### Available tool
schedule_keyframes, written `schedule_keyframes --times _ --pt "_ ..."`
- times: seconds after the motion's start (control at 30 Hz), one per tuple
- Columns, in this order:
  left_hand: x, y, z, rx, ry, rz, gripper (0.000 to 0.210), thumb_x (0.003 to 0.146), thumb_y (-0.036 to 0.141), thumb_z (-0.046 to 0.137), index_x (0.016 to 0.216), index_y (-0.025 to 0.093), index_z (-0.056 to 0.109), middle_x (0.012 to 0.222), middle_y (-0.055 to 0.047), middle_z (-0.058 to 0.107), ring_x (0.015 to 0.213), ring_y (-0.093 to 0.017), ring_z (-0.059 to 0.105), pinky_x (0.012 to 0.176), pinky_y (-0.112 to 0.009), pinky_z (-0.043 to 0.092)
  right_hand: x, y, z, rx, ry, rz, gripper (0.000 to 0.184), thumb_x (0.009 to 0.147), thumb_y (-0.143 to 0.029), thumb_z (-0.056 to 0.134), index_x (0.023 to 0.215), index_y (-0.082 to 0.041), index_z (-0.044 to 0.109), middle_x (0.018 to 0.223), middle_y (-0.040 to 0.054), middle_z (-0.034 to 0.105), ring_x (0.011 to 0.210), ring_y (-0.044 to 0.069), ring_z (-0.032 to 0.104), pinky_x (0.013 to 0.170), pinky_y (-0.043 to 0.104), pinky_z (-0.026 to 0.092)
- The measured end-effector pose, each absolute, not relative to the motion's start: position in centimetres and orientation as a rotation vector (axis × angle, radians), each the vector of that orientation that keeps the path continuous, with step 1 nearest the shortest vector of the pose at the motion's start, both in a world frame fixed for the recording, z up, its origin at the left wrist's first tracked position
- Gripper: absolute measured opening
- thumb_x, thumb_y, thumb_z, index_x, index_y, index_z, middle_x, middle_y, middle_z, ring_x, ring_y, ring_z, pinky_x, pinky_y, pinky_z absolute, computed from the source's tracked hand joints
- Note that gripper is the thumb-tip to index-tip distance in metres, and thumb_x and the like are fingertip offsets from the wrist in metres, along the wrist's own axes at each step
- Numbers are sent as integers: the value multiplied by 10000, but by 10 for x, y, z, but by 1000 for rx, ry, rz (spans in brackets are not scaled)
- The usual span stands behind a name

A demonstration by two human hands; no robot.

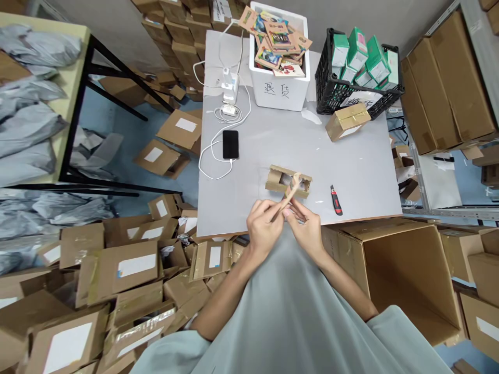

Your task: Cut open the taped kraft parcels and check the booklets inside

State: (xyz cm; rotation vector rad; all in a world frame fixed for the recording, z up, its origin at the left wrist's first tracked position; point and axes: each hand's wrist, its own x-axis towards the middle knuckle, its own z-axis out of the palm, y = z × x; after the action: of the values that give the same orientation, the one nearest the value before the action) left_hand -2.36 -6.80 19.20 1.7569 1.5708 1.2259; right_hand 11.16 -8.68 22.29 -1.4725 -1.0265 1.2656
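Note:
Both hands meet at the table's front edge around a thin tan packet (292, 192), seen nearly edge-on, so its faces are hidden. My left hand (264, 227) pinches it from the left, and the fingers of my right hand (306, 226) close on its lower right side. Just beyond the fingers lies a small opened cardboard box (276, 179), its inside facing up. A red and black utility knife (336, 201) rests on the table to the right of my right hand.
On the grey table (241, 208) are a phone (231, 144) on a cable, a power strip (230, 87), and a closed carton (348, 121). Behind stand a white foam bin (277, 93) of printed packets and a black crate (327, 96) of green boxes. Cartons crowd the floor.

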Motion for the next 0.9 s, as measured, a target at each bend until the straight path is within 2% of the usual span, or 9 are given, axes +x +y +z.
schedule_keyframes --times 0.13,0.27,0.33,0.4,0.5,0.63,0.73,0.9 --pt "-12 -78 192 1919 1513 1255 261 1106 266 617 1060 257 874 829 -58 740 804 -208 626 742 -350 497 108 -83 218 -1464 -935 1246 486 881 -613 858 1105 -182 843 1132 102 873 1104 316 835 1015 431 690" --pt "-17 -78 199 1988 1412 1140 217 1073 335 700 1211 264 852 990 -80 787 933 -241 656 857 -388 541 121 -79 211 -1499 -901 1234 472 924 -660 750 934 -191 805 827 58 825 806 249 790 772 358 680" --pt "-29 -72 203 1919 1433 1088 301 1050 400 728 1301 266 826 1113 -101 802 1048 -270 670 940 -426 556 130 -78 209 -1491 -916 1253 493 914 -696 729 931 -208 802 787 46 811 755 242 765 704 343 658" --pt "-44 -63 204 1765 1516 1059 338 1037 452 730 1300 264 829 1186 -114 805 1111 -286 675 948 -434 559 139 -77 211 -1456 -958 1287 524 903 -727 727 983 -217 821 853 58 837 799 258 779 727 359 660" --pt "-62 -50 200 1460 1409 908 394 990 565 754 1184 242 868 1107 -109 827 975 -263 698 795 -381 551 150 -77 215 -1414 -1014 1334 561 905 -753 724 1028 -218 837 938 75 859 861 281 796 766 381 666" --pt "-62 -49 194 1170 1230 822 470 877 657 843 980 199 874 838 -69 781 707 -193 615 649 -333 504 156 -76 212 -1429 -1040 1328 561 911 -762 715 983 -216 822 868 59 837 770 253 767 711 357 646" --pt "-49 -59 200 1266 1363 932 352 882 573 856 873 222 841 762 -34 729 721 -191 590 685 -333 504 156 -75 204 -1455 -1045 1307 515 925 -724 715 925 -215 793 806 46 812 707 230 740 668 335 629" --pt "-30 -71 216 1525 1511 1055 168 946 393 796 864 247 805 755 -7 694 778 -199 594 753 -333 503 154 -77 200 -1508 -1048 1216 480 967 -686 682 916 -218 775 812 47 811 744 236 750 663 324 621"
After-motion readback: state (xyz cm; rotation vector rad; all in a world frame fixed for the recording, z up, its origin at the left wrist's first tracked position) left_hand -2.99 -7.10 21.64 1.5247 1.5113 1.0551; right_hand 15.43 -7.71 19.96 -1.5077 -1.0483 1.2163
